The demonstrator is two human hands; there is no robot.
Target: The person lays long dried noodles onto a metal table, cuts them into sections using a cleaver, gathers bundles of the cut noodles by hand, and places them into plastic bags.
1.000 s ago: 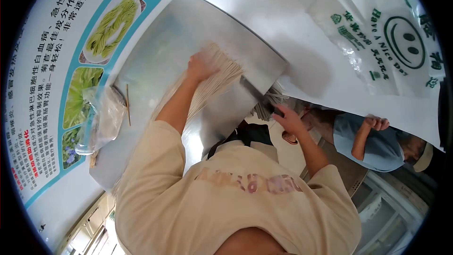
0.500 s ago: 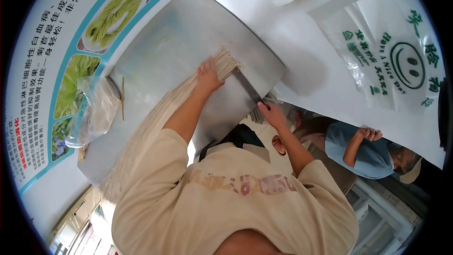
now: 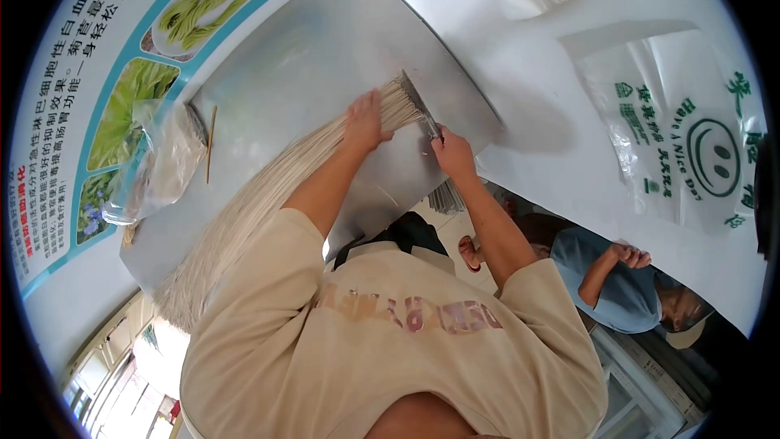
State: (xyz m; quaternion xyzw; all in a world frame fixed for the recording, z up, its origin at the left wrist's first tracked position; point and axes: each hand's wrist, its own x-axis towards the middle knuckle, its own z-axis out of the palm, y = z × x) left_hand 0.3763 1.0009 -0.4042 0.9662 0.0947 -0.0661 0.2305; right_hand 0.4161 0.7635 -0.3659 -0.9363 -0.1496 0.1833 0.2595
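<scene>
A long bundle of thin pale dried noodles (image 3: 276,177) lies across the metal tabletop (image 3: 325,41) and hangs over its lower left edge. My left hand (image 3: 366,122) is wrapped over the bundle near its upper end, pressing it to the metal. My right hand (image 3: 455,153) grips the handle of a dark-bladed knife (image 3: 419,102). The blade lies across the noodle ends, touching them or very close. A few loose noodle pieces are on the metal beside my left wrist.
A clear plastic bag (image 3: 166,164) and a thin brown stick (image 3: 211,145) lie at the left. White plastic bags with green print (image 3: 674,122) lie at the right. Another person in a blue shirt (image 3: 597,272) is beyond the table's right side. Cut noodle ends (image 3: 446,197) show below the table edge.
My right hand has moved the knife up and left, so its blade now crosses the noodle ends. My left hand stays on the bundle. The view has shifted slightly.
</scene>
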